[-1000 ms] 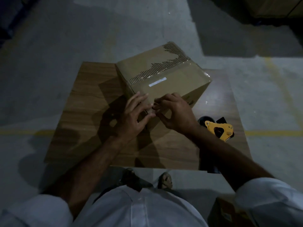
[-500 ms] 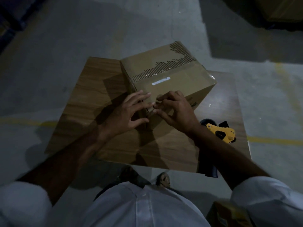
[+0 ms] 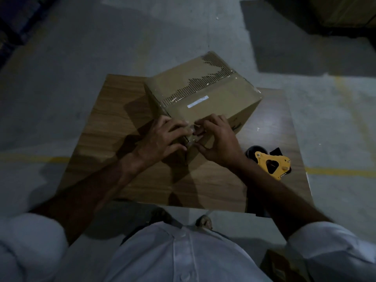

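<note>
Box [image 3: 213, 98] corner-first toward person, seam [image 3: 199, 86] running near-left to far-right, left hand [image 3: 160, 143] curled round near corner, right hand [image 3: 219, 143] pinching tape [image 3: 191, 143] there.

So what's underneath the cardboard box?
The cardboard box sits on a wooden tabletop. The wood right beneath it is hidden by the box itself. The left hand and right hand hold its near corner, covering that bit too.

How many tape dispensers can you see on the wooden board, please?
1: the yellow tape dispenser lies near the right edge of the wooden board, just right of the right hand; the box could hide another.
</note>
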